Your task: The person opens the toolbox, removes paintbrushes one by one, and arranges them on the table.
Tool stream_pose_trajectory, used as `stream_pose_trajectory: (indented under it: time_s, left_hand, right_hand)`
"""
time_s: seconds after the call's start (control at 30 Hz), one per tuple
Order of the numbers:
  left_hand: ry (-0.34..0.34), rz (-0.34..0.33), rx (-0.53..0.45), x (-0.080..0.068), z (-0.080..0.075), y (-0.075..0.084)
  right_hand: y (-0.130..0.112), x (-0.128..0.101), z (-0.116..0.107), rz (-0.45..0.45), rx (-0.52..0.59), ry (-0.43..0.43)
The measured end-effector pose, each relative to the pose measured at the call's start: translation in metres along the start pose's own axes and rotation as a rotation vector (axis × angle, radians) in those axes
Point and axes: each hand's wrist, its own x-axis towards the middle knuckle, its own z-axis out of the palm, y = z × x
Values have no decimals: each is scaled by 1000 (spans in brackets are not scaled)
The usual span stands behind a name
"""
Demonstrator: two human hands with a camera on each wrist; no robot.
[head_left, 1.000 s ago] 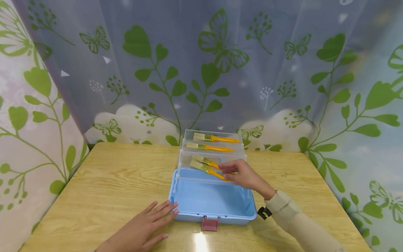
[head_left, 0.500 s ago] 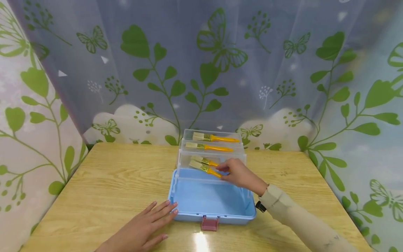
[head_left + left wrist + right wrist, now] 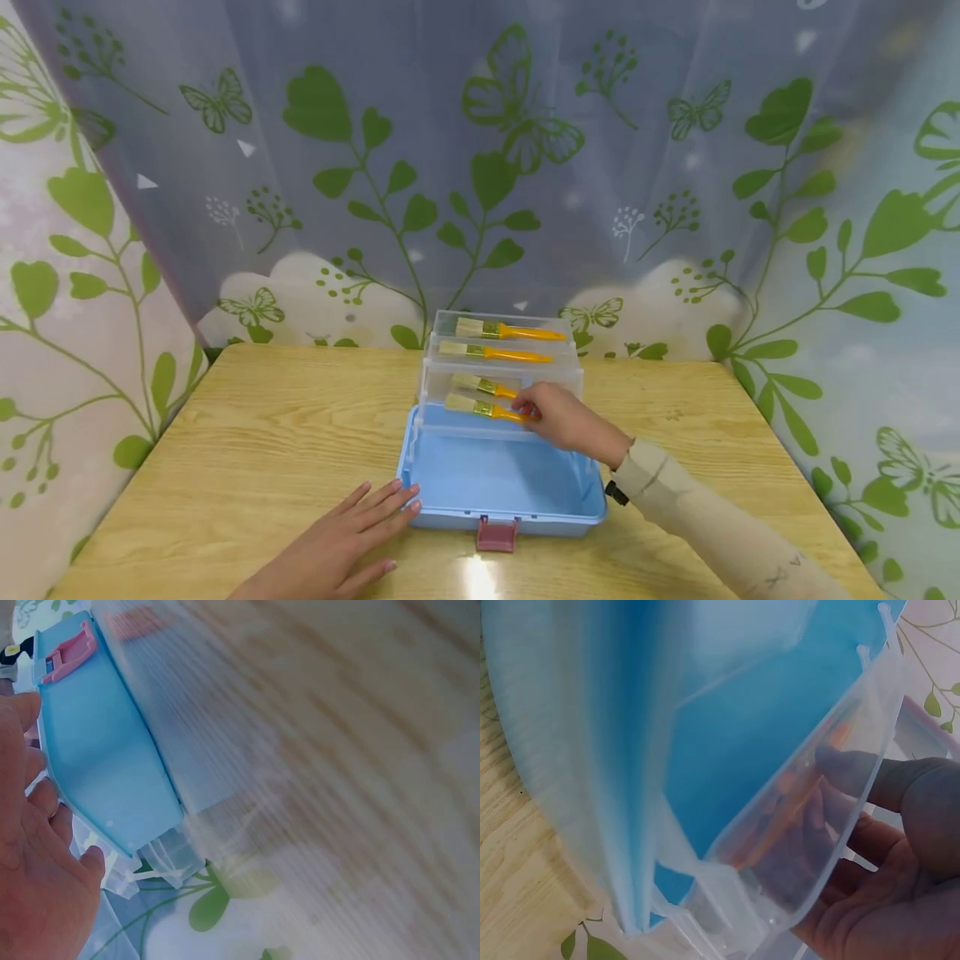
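A light blue box (image 3: 487, 479) stands on the table with its stepped clear trays raised at the back. My right hand (image 3: 566, 417) reaches into the lowest clear tray (image 3: 889, 739) and pinches the orange handle of a flat paintbrush (image 3: 480, 407). This brush lies nearly level, bristles to the left. Just behind it, another paintbrush (image 3: 487, 386) has its handle end hidden by the hand. The middle tray holds one brush (image 3: 517, 355), the top tray another (image 3: 525, 332). At the box's front left corner, my left hand (image 3: 337, 537) rests with straight fingers, fingertips at the rim.
A pink clasp (image 3: 497, 535) hangs at the box's front. The wooden table (image 3: 300, 417) extends on both sides. Printed curtains (image 3: 360, 208) rise behind and beside it.
The front paintbrush has turned from slanting down to the right to nearly level in the lowest tray. My right hand has shifted slightly left with it. My left hand stays at the corner.
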Motion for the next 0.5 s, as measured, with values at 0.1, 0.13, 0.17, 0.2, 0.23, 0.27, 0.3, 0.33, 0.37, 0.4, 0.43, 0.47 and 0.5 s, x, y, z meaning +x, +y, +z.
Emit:
stream_pose_trajectory:
  time_s: [0.1,0.13,0.17,0.2,0.23,0.27,0.3,0.33,0.37,0.4,0.43,0.47,0.5]
  left_hand:
    - [-6,-6,10,0,1,-1]
    - [-9,-8,11,1,1,-1]
    - [-15,-10,11,0,1,-2]
    - [-17,-13,11,0,1,-1]
    - [-19,-13,10,0,0,-1]
    - [-20,-13,6,-1,0,-1]
    - [-19,-12,1,-1,0,0]
    - [-16,-11,-2,-1,0,0]
    - [-14,-10,-6,-2,0,1]
    - [-11,-9,-5,-1,0,1]
    - [-7,-8,-4,-1,0,1]
    - [-4,-9,-5,-1,0,1]
    - [-2,-12,-4,0,0,1]
  right_hand:
    - [-2,0,1,2,-25,31]
    - [-2,0,1,2,-22,39]
    - [-1,0,1,2,-19,46]
    - [-1,-1,1,3,-14,44]
    - [0,-1,2,0,-9,40]
    - [0,-2,2,0,-1,34]
    - [1,-2,3,1,8,27]
    - [1,-3,3,1,15,22]
    - [2,-3,3,0,17,19]
    - [2,-3,3,-2,18,15]
    - [3,-3,3,-5,17,18]
    - [3,-3,3,-5,17,22]
    - [3,-3,3,-7,16,28]
